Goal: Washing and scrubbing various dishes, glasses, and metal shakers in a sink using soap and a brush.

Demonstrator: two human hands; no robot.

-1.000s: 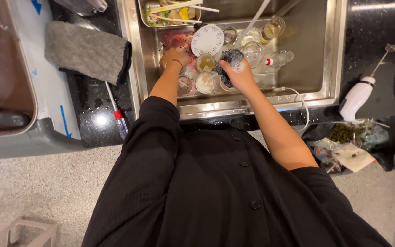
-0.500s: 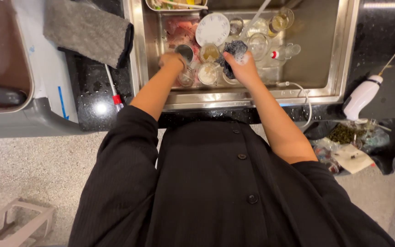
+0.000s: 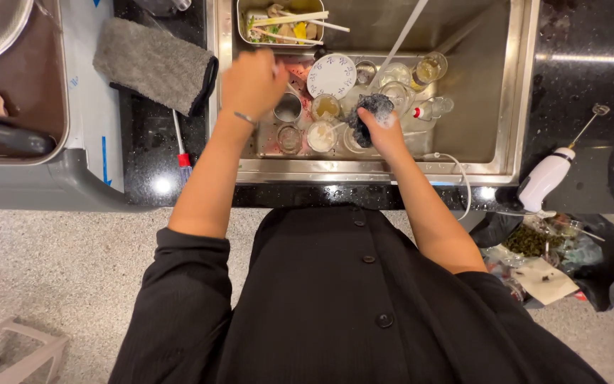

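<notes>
head view: the right hand [image 3: 385,131] has its grip clamped on a dark soapy sponge [image 3: 368,114], which bulges out of the fist toward 11 o'clock, over the cups and glasses in the steel sink [image 3: 516,107]. the left hand [image 3: 252,82] is raised above the sink's left side, fingers curled together; whether it holds anything cannot be told. a small round cup [image 3: 288,109] sits just at its 4 o'clock. a grey towel [image 3: 152,64] lies on the table at 9 o'clock of the left hand.
</notes>
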